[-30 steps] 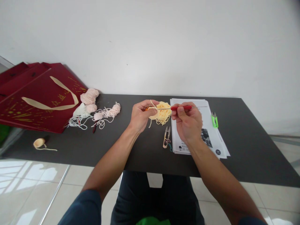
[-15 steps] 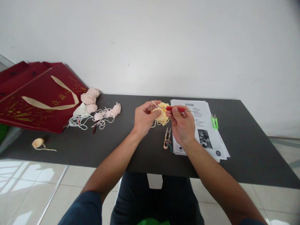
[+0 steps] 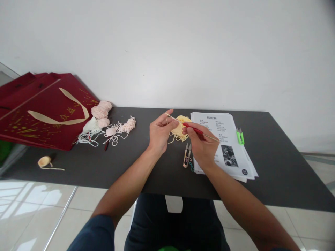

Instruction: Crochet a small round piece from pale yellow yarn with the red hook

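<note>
My right hand point(image 3: 202, 144) grips a crochet hook point(image 3: 195, 129) by its red handle, the shaft slanting down to the right and the tip toward my left hand. My left hand point(image 3: 161, 130) pinches a pale yellow crochet piece point(image 3: 176, 129) between thumb and fingers, its index finger raised with a strand of yarn over it. Hook tip and piece meet near my left thumb; the exact stitch is too small to make out. Behind them lies a tangle of yellow yarn point(image 3: 186, 120), partly covered by my hands.
Below the yarn lie thread snips point(image 3: 187, 156); green snips point(image 3: 239, 136) rest at the right edge of the printed sheets point(image 3: 230, 125). Pink yarn point(image 3: 128, 124), white yarn point(image 3: 90, 126) and red gift bags point(image 3: 47, 115) stand left. A small cream crocheted cup point(image 3: 44, 161) sits at the front left.
My right hand has turned, so the hook now slants down to the right instead of lying nearly level. My left index finger has lifted, pulling the yarn strand up.
</note>
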A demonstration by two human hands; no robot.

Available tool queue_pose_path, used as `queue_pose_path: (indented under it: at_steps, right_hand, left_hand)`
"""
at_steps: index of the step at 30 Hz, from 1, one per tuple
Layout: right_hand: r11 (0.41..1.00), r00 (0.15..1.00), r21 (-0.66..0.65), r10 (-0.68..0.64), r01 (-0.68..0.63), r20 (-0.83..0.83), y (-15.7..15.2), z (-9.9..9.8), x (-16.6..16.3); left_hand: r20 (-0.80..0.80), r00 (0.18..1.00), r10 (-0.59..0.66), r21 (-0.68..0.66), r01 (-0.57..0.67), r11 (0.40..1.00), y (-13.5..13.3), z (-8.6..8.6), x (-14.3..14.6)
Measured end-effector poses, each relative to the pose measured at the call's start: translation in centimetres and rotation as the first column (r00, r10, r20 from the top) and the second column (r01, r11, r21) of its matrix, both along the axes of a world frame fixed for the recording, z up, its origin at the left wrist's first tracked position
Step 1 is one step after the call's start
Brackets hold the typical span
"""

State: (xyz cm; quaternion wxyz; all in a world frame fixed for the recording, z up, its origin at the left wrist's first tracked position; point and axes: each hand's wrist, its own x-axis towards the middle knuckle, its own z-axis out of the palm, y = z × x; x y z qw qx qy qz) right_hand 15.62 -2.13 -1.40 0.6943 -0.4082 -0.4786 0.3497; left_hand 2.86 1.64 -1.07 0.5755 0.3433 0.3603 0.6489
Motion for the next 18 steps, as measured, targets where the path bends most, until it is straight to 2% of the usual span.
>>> queue_pose_path:
  at_steps: [3, 6, 9, 13, 16, 18]
  right_hand:
    - [0.988, 0.986, 0.152, -0.039, 0.014, 0.160, -0.5, -0.5, -0.1]
    - [0.986, 0.986, 0.161, 0.007, -0.034, 0.168, -0.2, -1.1, 0.1]
    - [0.992, 0.993, 0.063, 0.109, -0.106, -0.035, 0.7, -1.3, 0.3]
    - [0.964, 0.917, -0.014, 0.248, -0.266, -0.313, 1.9, -0.7, 0.8]
    - [0.954, 0.882, -0.020, 0.270, -0.300, -0.386, 2.5, -0.2, 1.5]
    - [0.960, 0.889, -0.008, 0.256, -0.280, -0.379, 2.7, 0.1, 1.8]
  left_hand:
    - [0.058, 0.998, -0.012, -0.031, 0.014, 0.999, -0.1, 0.2, 0.0]
    - [0.122, 0.992, -0.045, -0.058, 0.052, 0.997, 0.0, 0.6, -0.2]
    - [0.155, 0.985, -0.074, -0.068, 0.085, 0.994, 0.1, 0.9, -0.4]
    - [0.155, 0.983, -0.099, -0.066, 0.110, 0.992, 0.1, 1.1, -0.5]
    - [0.143, 0.982, -0.125, -0.053, 0.134, 0.990, 0.1, 1.1, -0.5]
    - [0.133, 0.982, -0.134, -0.040, 0.141, 0.989, 0.0, 1.1, -0.6]
